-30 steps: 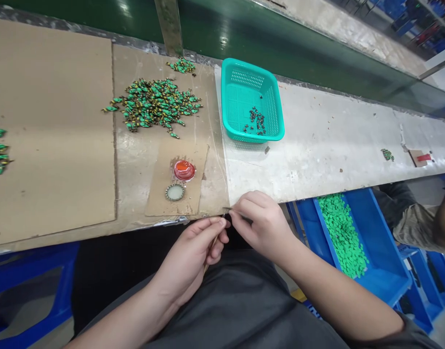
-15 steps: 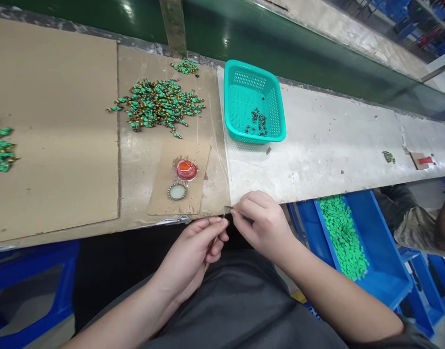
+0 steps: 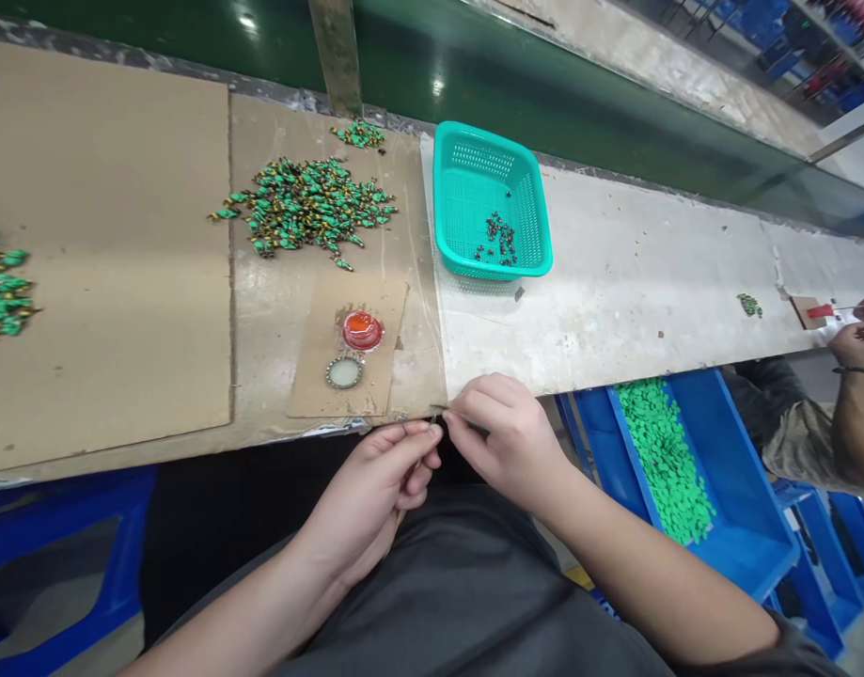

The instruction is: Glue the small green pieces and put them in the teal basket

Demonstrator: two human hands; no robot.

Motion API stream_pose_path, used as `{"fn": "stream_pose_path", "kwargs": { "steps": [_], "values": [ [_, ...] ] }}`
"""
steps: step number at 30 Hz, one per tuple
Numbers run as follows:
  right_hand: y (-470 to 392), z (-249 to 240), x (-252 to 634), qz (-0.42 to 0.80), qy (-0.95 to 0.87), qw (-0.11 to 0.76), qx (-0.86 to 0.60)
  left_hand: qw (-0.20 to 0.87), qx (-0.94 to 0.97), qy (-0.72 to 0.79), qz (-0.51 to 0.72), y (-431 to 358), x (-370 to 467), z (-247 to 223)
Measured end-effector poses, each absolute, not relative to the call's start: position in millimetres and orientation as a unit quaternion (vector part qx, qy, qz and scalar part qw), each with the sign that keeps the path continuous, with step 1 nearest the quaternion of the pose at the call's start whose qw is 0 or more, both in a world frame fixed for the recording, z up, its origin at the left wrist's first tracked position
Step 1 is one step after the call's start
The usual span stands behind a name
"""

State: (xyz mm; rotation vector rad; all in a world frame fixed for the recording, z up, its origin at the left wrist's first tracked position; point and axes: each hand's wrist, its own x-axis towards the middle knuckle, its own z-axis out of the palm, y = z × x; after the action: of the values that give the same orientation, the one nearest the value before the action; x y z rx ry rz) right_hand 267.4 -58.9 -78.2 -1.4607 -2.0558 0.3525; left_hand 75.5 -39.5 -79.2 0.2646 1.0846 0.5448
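At the table's front edge, my left hand [image 3: 393, 470] is closed in a pinch, thumb against forefinger. A tiny dark tip shows at its fingertips, too small to name. My right hand [image 3: 502, 428] is closed beside it, its fingertips almost meeting the left ones. From its pinch pokes a short, thin dark piece [image 3: 438, 408] whose kind I cannot make out. Just beyond my hands, a cardboard piece [image 3: 308, 400] carries a red cap with glossy orange-red liquid [image 3: 362, 331] and a bottle cap with pale content [image 3: 344, 373].
Small green, yellow and dark figures lie in a heap [image 3: 305, 207], with more at the far left [image 3: 5, 291]. A turquoise basket [image 3: 446, 254] holds small dark pieces. Below the table, a blue bin [image 3: 748, 508] holds green pieces. Another person's hands [image 3: 858, 329] work at far right.
My hands stay nearly in place; the thin piece in the right fingers has shifted slightly left. The other person's hands have come into view at the far right, over the red item.
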Motion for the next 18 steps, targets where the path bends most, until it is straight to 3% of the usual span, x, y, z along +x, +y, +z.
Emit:
{"fn": "stream_pose_path", "kwargs": {
  "steps": [18],
  "values": [
    [-60.6, -80.0, 267.2, 0.133, -0.771, 0.308, -0.541, 0.805, 0.114, 0.519, 0.263, -39.5, 77.1, -80.1]
  ]
}}
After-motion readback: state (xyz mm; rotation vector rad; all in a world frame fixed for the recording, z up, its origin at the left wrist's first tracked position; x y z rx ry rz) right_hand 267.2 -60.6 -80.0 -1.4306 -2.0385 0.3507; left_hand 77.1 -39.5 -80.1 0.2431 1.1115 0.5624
